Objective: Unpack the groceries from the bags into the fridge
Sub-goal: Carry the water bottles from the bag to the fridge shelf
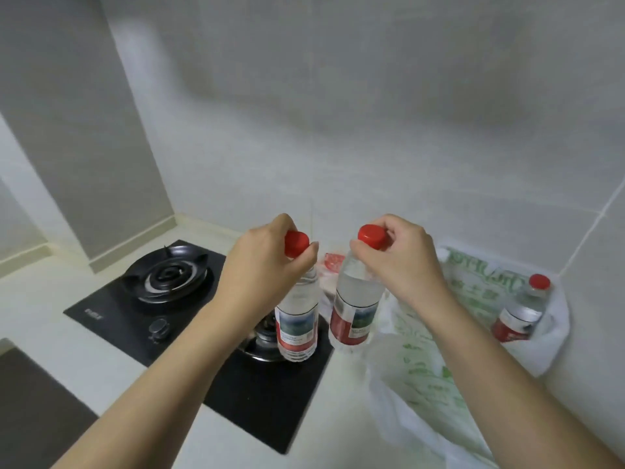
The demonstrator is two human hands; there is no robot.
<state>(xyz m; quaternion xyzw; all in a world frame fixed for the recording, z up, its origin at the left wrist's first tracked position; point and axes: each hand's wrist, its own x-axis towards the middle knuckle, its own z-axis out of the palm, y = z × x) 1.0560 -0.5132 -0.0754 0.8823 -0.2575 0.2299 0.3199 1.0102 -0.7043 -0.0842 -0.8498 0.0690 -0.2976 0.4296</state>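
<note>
Gripping one water bottle apiece, both hands are raised side by side over the worktop. The left hand (270,262) curls its fingers round the neck of the left bottle (297,319), whose red cap (297,243) pokes out above the knuckles. The clear body and red-and-white label hang straight below the hand, in front of the hob's nearer burner. The right hand (402,262) pinches the right bottle (355,309) at the top, thumb and fingertips closed about its red lid (372,235), and the bottle drops below and a little left of the palm. The two bottles stand upright, near each other but apart. I cannot tell whether their bases touch anything.

To the right, a white plastic bag (473,333) with green print lies slumped open on the counter (84,367). A third bottle (522,309) stands in its folds near the corner of the walls. A red packet (333,262) shows blurred between and behind the two held bottles.

On the left, a black glass gas hob (189,333) is set into the pale counter, with its far burner (167,275) and a round knob (159,328) in plain sight. Pale grey tiled wall (338,130) rises behind, meeting a second wall at the right.
</note>
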